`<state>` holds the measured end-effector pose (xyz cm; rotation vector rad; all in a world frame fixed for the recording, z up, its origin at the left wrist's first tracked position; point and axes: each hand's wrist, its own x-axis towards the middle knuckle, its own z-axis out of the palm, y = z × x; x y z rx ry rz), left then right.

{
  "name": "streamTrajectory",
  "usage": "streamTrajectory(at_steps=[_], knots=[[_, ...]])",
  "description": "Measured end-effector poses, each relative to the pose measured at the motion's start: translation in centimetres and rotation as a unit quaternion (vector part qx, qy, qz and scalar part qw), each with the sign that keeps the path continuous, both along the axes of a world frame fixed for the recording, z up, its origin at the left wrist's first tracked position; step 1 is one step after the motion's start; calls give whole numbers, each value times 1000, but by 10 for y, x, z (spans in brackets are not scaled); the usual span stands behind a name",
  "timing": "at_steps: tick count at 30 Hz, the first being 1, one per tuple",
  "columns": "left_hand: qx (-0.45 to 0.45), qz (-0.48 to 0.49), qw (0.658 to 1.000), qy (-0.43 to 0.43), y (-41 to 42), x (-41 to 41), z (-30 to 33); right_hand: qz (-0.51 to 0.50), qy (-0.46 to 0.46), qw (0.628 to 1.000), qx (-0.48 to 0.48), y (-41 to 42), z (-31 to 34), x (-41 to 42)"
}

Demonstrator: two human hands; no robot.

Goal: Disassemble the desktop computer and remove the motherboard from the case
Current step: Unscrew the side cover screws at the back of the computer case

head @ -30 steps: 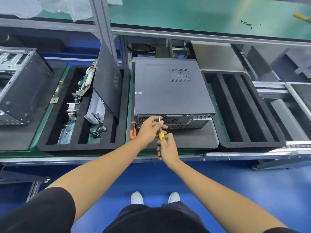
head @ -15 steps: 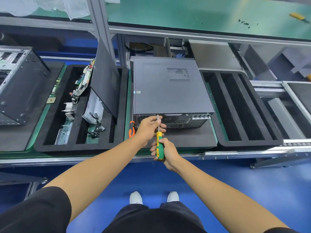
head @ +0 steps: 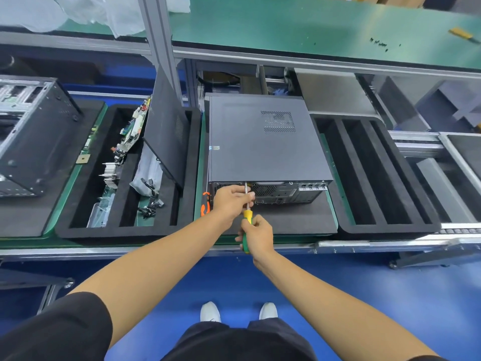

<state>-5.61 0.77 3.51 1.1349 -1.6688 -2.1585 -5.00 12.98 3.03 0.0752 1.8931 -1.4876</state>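
Where the blue floor (head: 364, 295) meets its metal front rail, the desk (head: 31, 242) runs left to right, green-surfaced, set with black foam mats and trays.

Item 1: desktop computer case (head: 263, 142), dark grey, closed, lying flat on a black foam mat (head: 299, 220) at centre; vent grille in the top panel, rear ports facing the person. Small sticker near the left top edge, not readable.

Item 2: screwdriver (head: 247, 218), yellow-and-green handle, steel shaft, tip at the upper rear edge of the case.

Item 3: left hand (head: 230, 200), fingers curled round the shaft against the rear panel.

Item 4: right hand (head: 257, 237), wrapped round the handle, just in front of the mat.

Item 5: orange-handled tool (head: 205, 204), lying beside the case's left rear corner, partly hidden.

Item 6: slotted foam tray, left (head: 125, 231); holds a circuit board (head: 131, 128) on edge, a finned heatsink (head: 109, 173), loose cables (head: 151, 207) and a leaning black side panel (head: 166, 134).

Item 7: slotted foam tray, right (head: 390, 225).

Item 8: second case (head: 31, 131), opened, far left on its own mat.

Item 9: upper green shelf (head: 299, 27); carries plastic bags (head: 78, 11), small dark screws (head: 378, 43) and a yellow piece (head: 460, 33).

Item 10: white shoes (head: 210, 311) on the floor.

No brand lettering is legible.
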Motion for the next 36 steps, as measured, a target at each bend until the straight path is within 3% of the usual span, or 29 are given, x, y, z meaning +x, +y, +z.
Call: streamTrajectory(at_steps=[5,8,14,21,26,30,34,36], knots=[[37,0,999,-11,1,-5,1,19,-153,986,-71,7,1,-6],[53,3,998,-17,0,-8,1,13,-175,979,-106,12,-3,-11],[88,17,996,6,3,-10,-2,-43,-108,990,-83,16,-9,-15],[108,-1,994,23,4,-8,2,-23,62,998,2,9,-10,-20],[41,-13,999,4,2,1,0,-28,104,993,38,6,-9,-19],[40,0,999,7,4,-1,1,15,44,999,23,6,-4,-22],[46,19,999,-9,5,-7,6,46,-132,989,-58,9,0,-24],[51,18,999,-7,5,-7,7,57,-165,981,-87,10,-1,-23]])
